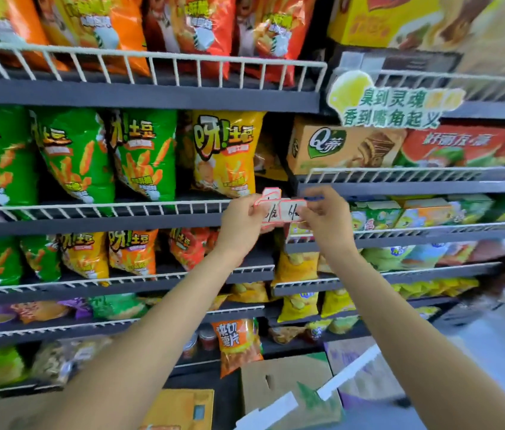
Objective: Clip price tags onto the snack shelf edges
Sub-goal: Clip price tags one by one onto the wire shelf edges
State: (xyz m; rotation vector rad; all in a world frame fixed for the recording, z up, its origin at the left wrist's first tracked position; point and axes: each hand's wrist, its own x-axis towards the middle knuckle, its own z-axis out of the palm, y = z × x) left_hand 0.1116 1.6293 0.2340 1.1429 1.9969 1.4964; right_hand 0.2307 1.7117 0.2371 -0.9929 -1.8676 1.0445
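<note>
Now we pinch tags (pixel 279 209) between both hands, left hand (pixel 242 220) and right hand (pixel 325 217), just before the shelf rail (pixel 121 209).

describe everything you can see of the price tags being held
The price tags are small white cards with red-pink borders and dark handwritten figures, seemingly paper or thin plastic. Several overlap in a small bunch, one poking up behind. The left hand pinches their left side and the right hand the right, holding them upright before the wire shelf edge, none visibly clipped on. The writing is too blurred to read fully.
</note>
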